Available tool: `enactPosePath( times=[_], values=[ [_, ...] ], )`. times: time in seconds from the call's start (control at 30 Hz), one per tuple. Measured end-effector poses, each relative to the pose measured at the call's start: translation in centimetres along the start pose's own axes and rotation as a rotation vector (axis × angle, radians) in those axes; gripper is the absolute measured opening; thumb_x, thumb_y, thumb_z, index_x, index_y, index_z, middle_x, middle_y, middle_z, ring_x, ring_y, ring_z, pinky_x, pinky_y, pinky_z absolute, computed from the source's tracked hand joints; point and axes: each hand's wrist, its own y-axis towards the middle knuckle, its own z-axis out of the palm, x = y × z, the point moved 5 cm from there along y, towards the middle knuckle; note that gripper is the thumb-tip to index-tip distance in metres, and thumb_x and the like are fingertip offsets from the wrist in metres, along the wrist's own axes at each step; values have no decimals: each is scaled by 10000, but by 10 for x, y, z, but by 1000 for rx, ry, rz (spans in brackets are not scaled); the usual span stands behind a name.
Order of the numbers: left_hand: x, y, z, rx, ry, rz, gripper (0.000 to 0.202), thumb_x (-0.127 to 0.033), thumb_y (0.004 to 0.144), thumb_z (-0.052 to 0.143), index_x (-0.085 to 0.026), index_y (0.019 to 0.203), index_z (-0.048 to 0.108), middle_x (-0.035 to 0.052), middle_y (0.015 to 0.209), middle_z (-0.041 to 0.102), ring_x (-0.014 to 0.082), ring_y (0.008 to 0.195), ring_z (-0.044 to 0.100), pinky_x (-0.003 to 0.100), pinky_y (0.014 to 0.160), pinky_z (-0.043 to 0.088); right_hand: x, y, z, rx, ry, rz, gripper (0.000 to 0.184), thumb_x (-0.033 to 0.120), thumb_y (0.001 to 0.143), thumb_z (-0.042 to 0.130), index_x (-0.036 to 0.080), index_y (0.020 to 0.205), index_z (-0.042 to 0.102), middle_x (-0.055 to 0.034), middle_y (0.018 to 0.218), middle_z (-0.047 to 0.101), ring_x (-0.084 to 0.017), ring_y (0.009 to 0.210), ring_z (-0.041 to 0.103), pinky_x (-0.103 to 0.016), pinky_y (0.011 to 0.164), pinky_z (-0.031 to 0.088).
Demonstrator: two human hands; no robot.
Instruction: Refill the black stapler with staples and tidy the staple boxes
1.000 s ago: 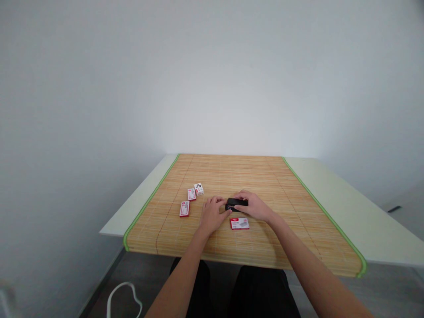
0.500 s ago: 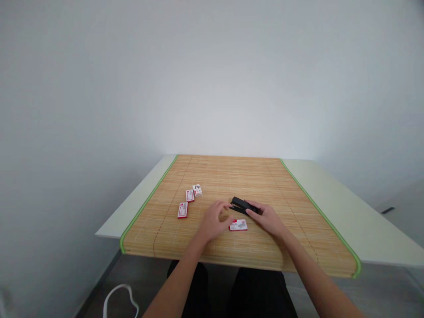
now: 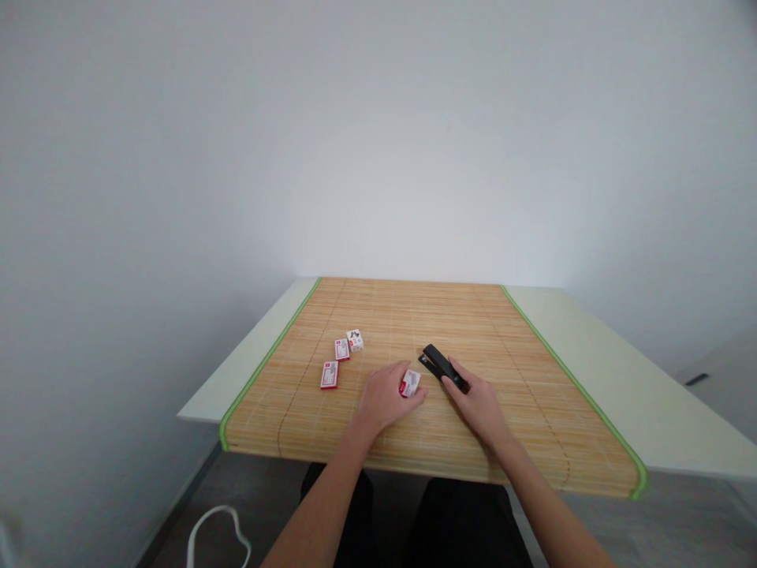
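Two grips side by side, each with its own weak point

The left hand (image 3: 387,394) has its fingers and thumb curled around a small red-and-white box (image 3: 411,383), pinching it from opposite sides. The box sits at a slant, and whether it is clear of the bamboo mat (image 3: 408,308) or touching it, I cannot tell. Just to its right, the right hand (image 3: 480,404) grasps the rear end of the black stapler (image 3: 442,364), thumb on the near side and fingers on the far side. The stapler's front end points away and leftward, its top arm and base slightly parted.

The left pinch looks the riskier one to me: the box seems light and smooth, so uneven pressure could twist it out of the fingers, and too much could crush its walls or pop a flap. The stapler is held only at the back, so its front could swing and knock the box if the wrist turns. A hard squeeze might also close its parted arms.

Toward the left lie a flat red-edged box (image 3: 330,375), a second flat box (image 3: 341,349) and a white carton (image 3: 355,341). The last two nearly touch, so a careless sweep of the left hand could scatter them.
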Motion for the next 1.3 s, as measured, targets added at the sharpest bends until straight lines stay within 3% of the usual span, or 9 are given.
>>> enactPosePath(
  times=[0.1,0.23,0.33,0.53,0.77,1.3],
  values=[
    [9,0,-4,95,-65,-2,733,-569,778,762,-279,1419,559,36,1034,741,269,943,683,389,880,485,1,-8,-2,53,1,-35,625,443,940,618,314,1534,474,-67,1446,624,-328,1266,647,-523,1075,522],
    [16,-3,-8,177,-103,79,685,-427,731,818,-309,1365,591,11,1043,718,239,932,665,365,898,474,0,-17,-5,106,-13,-28,701,416,926,627,326,1579,388,-83,1431,637,-335,1184,691,-515,1008,556],
    [21,-2,-7,137,-77,65,617,-461,716,840,-303,1274,627,9,1029,696,234,927,646,365,885,466,2,-22,-7,95,-2,-26,697,404,922,635,315,1572,401,-92,1417,647,-335,1211,675,-520,1029,543],
    [25,3,-2,49,13,28,670,-646,660,854,-267,1176,656,48,1109,649,284,1059,589,402,937,431,17,-29,-12,28,33,-135,563,361,889,682,287,1437,574,-76,1388,658,-299,1248,631,-499,1106,484],
    [26,6,-1,75,21,51,716,-717,672,818,-279,1217,664,43,1088,643,279,1056,579,389,930,410,23,-34,-8,151,76,-178,710,350,875,688,313,1540,442,-53,1110,708,-263,1001,664,-457,947,552],
    [3,10,12,101,-15,102,678,-693,656,843,-272,1158,668,29,1052,663,267,1028,577,377,894,381,21,-30,-5,165,112,-180,673,316,874,686,301,1515,482,-59,1128,703,-236,949,644,-410,894,554]
  ],
)
